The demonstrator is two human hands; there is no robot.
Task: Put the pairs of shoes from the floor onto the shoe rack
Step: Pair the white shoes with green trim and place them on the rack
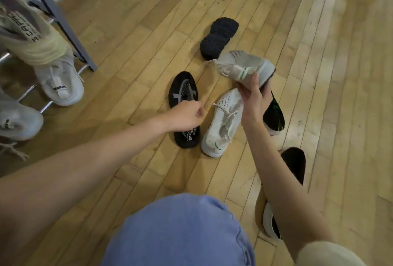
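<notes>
Down on the wooden floor (148,38), shoes lie all around the person who is bending over them. The right hand (252,97) is closed around a white shoe with a green stripe (244,66) and holds it up off the floor. Its partner, the other white shoe (223,125), lies flat on the floor just below. The left hand (187,114) is pinched tight on the end of that shoe's lace (214,106). It does not hold the shoe itself.

Just beside the white shoe on the floor sits a black shoe (184,108), partly under the left hand. Farther off, a dark shoe (219,38) lies upside down with its sole up. A black and green shoe (274,114) lies partly behind the right wrist. One more black shoe (294,164) peeks out near the right arm, and another black and green shoe with a white sole (270,221) shows below it.

Over at the left stands the shoe rack (61,23) with its grey frame and shiny bars. Some pale grey shoes (61,82) already sit on it, so I think one part of the job is done. A lot is left, though. The white pair looks like the next to go, and at least five more shoes wait on the floor.
</notes>
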